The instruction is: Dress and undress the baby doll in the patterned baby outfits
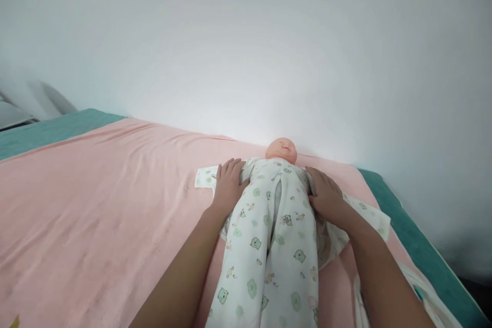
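Fingers [230,166] of the left hand [229,183] lie extended and unclenched on the left side of a white patterned garment [265,246], the thumb apart from them and pointing right. Opposite, the right hand [326,193] rests along the right side, its fingers also released and stretched toward the far left, the thumb set apart below. Between the two hands, the garment's paired legs run toward the near edge, printed with green bears and small yellow figures. A doll's head [282,149] shows just beyond, face up, near the white wall [249,36]. Patterned sleeves [204,178] spread out to left and right on the pink sheet [115,215]. Green bedding [65,125] borders the sheet, and more white cloth [430,297] lies near right, partly behind the forearm.
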`<state>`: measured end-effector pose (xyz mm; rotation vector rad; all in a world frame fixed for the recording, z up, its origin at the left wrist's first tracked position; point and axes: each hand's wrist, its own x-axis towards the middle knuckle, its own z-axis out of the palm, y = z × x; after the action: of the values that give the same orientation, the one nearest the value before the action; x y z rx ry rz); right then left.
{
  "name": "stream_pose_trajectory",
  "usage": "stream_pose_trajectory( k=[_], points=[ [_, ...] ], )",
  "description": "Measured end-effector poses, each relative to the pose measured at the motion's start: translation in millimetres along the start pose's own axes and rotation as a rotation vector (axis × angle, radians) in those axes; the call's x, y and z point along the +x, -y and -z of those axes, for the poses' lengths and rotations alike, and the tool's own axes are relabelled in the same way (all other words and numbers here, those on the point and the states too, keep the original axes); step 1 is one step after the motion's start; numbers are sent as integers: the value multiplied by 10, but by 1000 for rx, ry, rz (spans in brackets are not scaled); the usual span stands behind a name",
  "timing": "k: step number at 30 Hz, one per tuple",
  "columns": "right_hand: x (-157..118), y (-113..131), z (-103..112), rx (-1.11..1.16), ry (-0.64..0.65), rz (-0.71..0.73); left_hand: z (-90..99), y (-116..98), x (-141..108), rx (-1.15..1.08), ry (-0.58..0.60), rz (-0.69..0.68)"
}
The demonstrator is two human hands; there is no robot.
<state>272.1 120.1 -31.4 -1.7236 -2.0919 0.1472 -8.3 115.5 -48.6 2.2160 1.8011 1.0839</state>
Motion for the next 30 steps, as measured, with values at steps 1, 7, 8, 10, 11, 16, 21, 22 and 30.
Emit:
stream_pose_trajectory(
  k=[1, 7, 8, 10, 11, 16, 21, 22, 30],
  points=[
    [-13, -3, -15, -17, 2, -4, -7, 6, -6, 33, 8, 2],
    [-30, 47, -22, -21, -104, -14, -63, -39, 18, 139, -58, 74],
    [-26, 26, -11, -1, -131, -24, -66, -52, 44, 149, -77, 109],
    [-22, -61, 19, 74, -204, -89, -44, -50, 113, 170, -97, 165],
    [-23, -120, 35, 128, -249, -136, -15, -27, 152, 177, -95, 192],
    [-42, -350, 51, 261, -380, -355, 220, 265, 264, 133, -25, 466],
    [-29, -332, -26, 223, -379, -428, 250, 455, 221, 61, -10, 542],
    [-27, -304, -28, 224, -370, -421, 231, 464, 218, 51, -14, 542],
    [-74, 407, 212, 300, -302, -318, 174, 471, 270, 49, -15, 526]
  ],
)
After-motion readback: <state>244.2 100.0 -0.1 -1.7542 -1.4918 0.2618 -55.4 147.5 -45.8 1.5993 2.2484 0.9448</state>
